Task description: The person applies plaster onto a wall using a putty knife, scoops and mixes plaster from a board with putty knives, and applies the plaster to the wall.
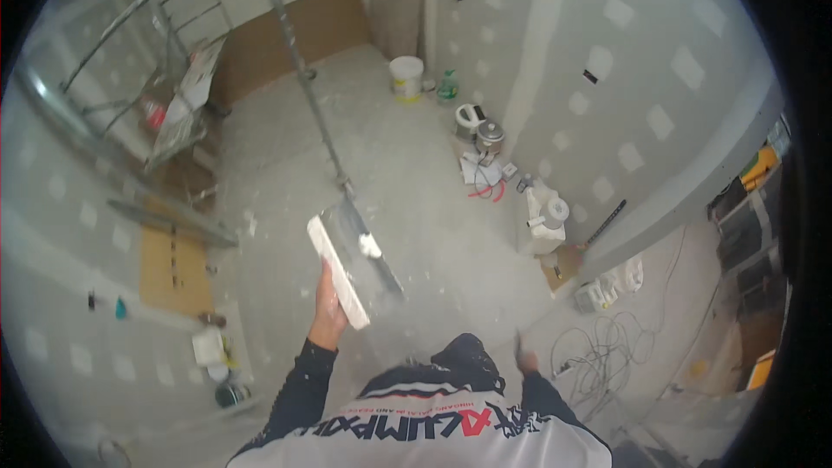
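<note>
My left hand (329,299) grips a wide plastering blade with a long pale handle (336,270), raised above the floor in front of me. Its grey metal face (364,269) carries a white lump of compound (369,244). My right hand (528,360) is low at my right side, closed on a narrow dark tool that I cannot make out clearly.
Metal scaffolding (312,74) stands ahead and left on the grey floor (286,165). A white bucket (406,78), green bottle (447,87), kettle (470,120), cooker (490,137) and white container (542,217) line the right plasterboard wall (637,95). Tangled cables (598,355) lie at right.
</note>
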### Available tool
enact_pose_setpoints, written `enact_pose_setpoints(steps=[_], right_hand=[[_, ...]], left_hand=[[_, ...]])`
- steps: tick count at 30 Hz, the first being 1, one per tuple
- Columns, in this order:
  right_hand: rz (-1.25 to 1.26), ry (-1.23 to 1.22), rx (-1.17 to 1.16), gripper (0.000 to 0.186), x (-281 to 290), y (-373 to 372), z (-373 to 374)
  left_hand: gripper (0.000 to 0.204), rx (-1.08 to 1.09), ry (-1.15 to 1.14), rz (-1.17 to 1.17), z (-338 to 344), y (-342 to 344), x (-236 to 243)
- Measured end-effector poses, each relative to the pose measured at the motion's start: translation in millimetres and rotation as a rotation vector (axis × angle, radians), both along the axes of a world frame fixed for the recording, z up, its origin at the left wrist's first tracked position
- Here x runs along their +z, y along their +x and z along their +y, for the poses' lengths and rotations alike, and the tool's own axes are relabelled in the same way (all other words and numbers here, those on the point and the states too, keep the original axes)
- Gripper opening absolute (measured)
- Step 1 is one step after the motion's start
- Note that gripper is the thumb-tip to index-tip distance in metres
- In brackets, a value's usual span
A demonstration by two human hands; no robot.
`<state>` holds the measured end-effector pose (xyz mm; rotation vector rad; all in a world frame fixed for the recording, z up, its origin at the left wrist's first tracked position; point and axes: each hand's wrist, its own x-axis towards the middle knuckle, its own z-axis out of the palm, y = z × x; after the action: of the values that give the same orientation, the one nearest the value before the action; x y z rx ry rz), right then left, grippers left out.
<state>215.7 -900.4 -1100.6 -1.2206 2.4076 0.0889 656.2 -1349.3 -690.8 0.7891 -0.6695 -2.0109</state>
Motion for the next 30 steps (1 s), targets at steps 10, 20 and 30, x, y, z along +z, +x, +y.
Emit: enact_pose_setpoints(steps=[10,20,30], right_hand=[[-0.687,0.103,-0.856,0.016,0.1,-51.4,-139.2],[-0.923,-0.587,-0.518,0.013,-51.9,-371.0,-544.5],[-0.074,-0.635,0.080,0.042,35.0,-486.7,-1056.3]], left_hand=[[0.065,0.111,0.237,0.129,-140.1,-119.7,-84.4],[0.051,0.156,0.347,0.106,-372.4,-251.9,-56.7],[0.049,0.304,0.323,0.111,-559.6,-338.7,-126.8]])
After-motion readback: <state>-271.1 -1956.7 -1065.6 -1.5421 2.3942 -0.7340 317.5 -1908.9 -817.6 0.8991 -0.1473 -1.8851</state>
